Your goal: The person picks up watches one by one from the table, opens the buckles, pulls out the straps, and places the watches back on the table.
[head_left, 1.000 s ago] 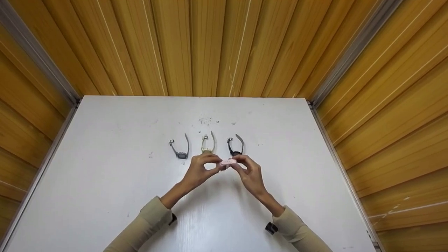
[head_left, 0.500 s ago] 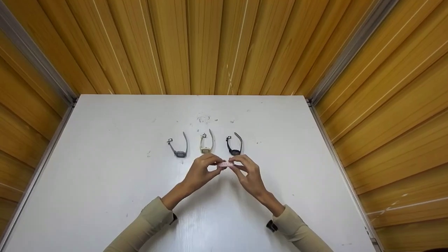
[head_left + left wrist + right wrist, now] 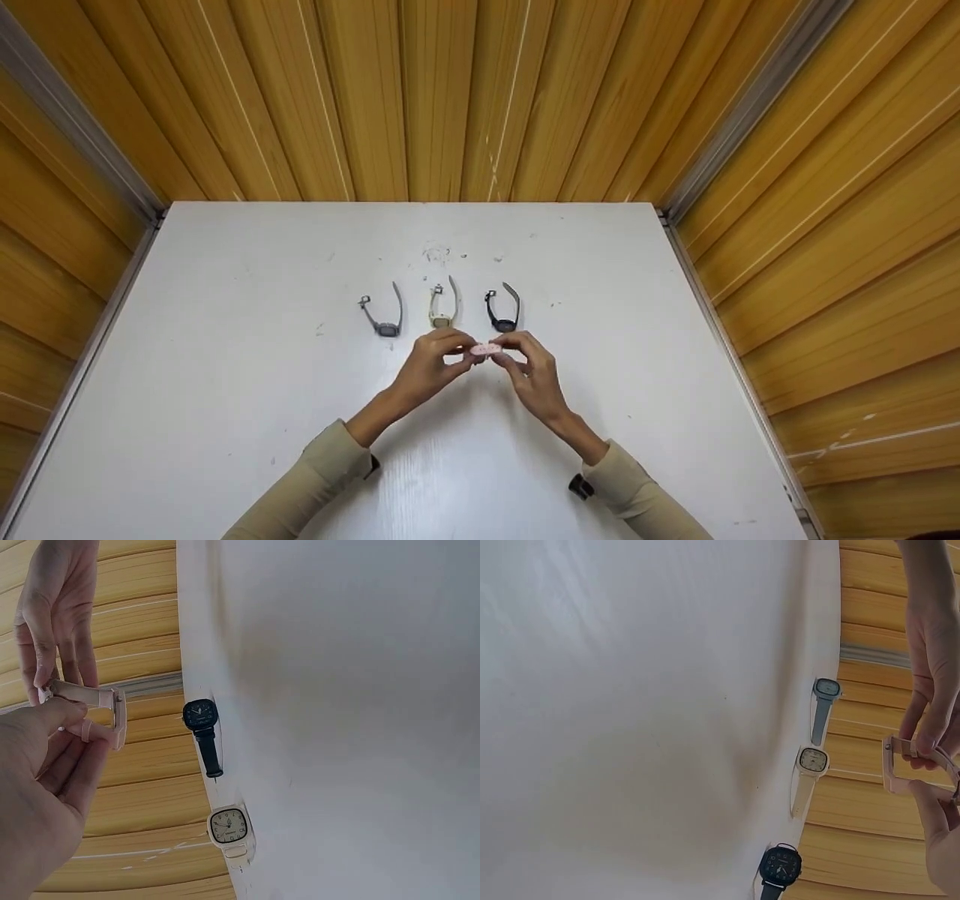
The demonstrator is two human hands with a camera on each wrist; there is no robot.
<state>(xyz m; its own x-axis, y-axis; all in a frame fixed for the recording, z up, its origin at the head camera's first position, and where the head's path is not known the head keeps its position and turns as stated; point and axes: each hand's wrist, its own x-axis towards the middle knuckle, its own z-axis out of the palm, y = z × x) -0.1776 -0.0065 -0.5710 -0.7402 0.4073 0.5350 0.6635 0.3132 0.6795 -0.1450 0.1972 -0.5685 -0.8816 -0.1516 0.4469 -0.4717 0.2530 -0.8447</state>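
Note:
Both hands hold a pink wristwatch up above the white table. My left hand pinches its strap from the left between thumb and fingers, and my right hand grips the strap on the other side. The left wrist view shows the watch case edge-on, with the two strap halves bent round into a loop toward the fingers. Fingers cover much of the strap ends, so whether the buckle is fastened cannot be told. The dial is turned out of sight in both wrist views.
Beyond the hands, three watches stand in a row on the white table: a grey one, a cream one and a black one. Their straps are unfastened. Yellow wood-look panels enclose the table's back and sides.
The pink watch tilts slightly back and forth between the fingers. Both hands stay nearly in place and keep their hold, while the head view shifts a little.

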